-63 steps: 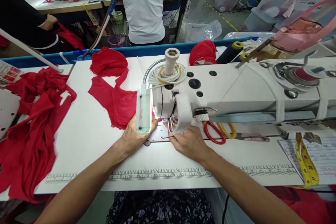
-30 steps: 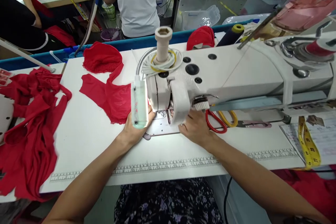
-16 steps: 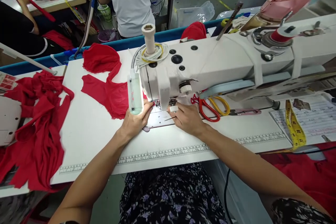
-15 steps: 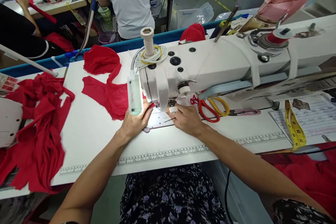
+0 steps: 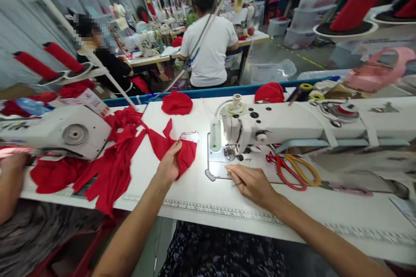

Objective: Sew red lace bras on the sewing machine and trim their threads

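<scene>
My left hand (image 5: 169,163) is closed on the edge of a red fabric piece (image 5: 186,158), lifted at the left of the sewing machine (image 5: 276,119). A white patch with red thread along it (image 5: 190,136) shows at the piece's top edge. My right hand (image 5: 251,181) rests by the front edge of the metal needle plate (image 5: 216,169), fingers pinched together. A thin, dark, pointed tool (image 5: 237,185) sticks out from under those fingers; its kind is unclear. The machine's needle area is partly hidden behind its clear guard (image 5: 216,135).
Red-handled scissors (image 5: 289,175) and a yellow-handled pair (image 5: 307,171) lie under the machine arm. Red fabric strips (image 5: 117,160) are heaped at the left, beside another machine (image 5: 76,132) where a co-worker's hand (image 5: 13,171) shows. A red cup-shaped piece (image 5: 177,103) lies behind.
My left hand has drawn the red fabric left, away from the needle area. The right hand has come off the presser foot toward the plate's front edge. The view has tilted up and left.
</scene>
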Available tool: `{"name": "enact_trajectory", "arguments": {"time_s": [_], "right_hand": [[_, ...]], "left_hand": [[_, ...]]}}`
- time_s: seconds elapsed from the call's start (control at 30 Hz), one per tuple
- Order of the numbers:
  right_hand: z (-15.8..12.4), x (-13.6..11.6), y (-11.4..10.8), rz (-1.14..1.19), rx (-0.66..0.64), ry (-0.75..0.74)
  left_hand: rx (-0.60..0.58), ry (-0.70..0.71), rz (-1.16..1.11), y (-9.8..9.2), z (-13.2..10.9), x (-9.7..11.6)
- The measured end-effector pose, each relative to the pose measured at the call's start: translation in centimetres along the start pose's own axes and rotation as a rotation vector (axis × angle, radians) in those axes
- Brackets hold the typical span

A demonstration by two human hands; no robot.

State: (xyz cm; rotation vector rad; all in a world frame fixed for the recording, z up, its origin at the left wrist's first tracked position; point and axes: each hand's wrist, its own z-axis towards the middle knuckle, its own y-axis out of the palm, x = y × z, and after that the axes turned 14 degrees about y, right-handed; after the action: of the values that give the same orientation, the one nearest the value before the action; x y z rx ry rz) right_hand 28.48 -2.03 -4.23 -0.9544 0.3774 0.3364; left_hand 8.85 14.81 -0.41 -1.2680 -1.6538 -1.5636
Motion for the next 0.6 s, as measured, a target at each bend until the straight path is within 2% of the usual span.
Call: {"name": "enact_trajectory", "arguments": {"time_s": [0.1, 0.17, 0.23, 0.3, 0.33, 0.4, 0.47, 0.53, 0.6], "right_hand": [[-0.1, -4.5, 0.5, 0.267, -0.154, 0.147], [-0.2, -7.7, 1.3, 0.342, -0.212, 0.257], [-0.3, -10.1, 2.4, 0.364, -0.212, 0.343], [-0.5, -11.6, 3.5, 0.387, -0.17, 0.378], [-0.8, -11.9, 3.9, 0.41, -0.151, 0.378], [-1.7, -11.9, 4.0, 0.472, -0.149, 0.38], [-3.0, -11.6, 2.8, 0.541, -0.221, 0.426], [-3.9, -11.1, -0.1, 0.602, -0.319, 0.492], [-3.8, -10.3, -4.1, 0.605, -0.384, 0.535]], "left_hand": [[0.107, -0.054, -0.139, -0.4, -3.2, 0.0], [0.135, -0.079, -0.236, -0.3, -5.3, -0.8], [0.133, -0.111, -0.339, -0.2, -6.9, -1.6], [0.083, -0.083, -0.366, -0.5, -8.0, -2.2], [0.015, -0.042, -0.323, -0.9, -8.3, -2.3], [-0.193, 0.073, -0.12, -2.2, -8.8, -2.3], [-0.423, 0.186, 0.183, -3.7, -9.1, -1.6], [-0.583, 0.297, 0.487, -5.1, -9.2, 0.1], [-0.708, 0.371, 0.668, -5.9, -8.6, 3.0]]}}
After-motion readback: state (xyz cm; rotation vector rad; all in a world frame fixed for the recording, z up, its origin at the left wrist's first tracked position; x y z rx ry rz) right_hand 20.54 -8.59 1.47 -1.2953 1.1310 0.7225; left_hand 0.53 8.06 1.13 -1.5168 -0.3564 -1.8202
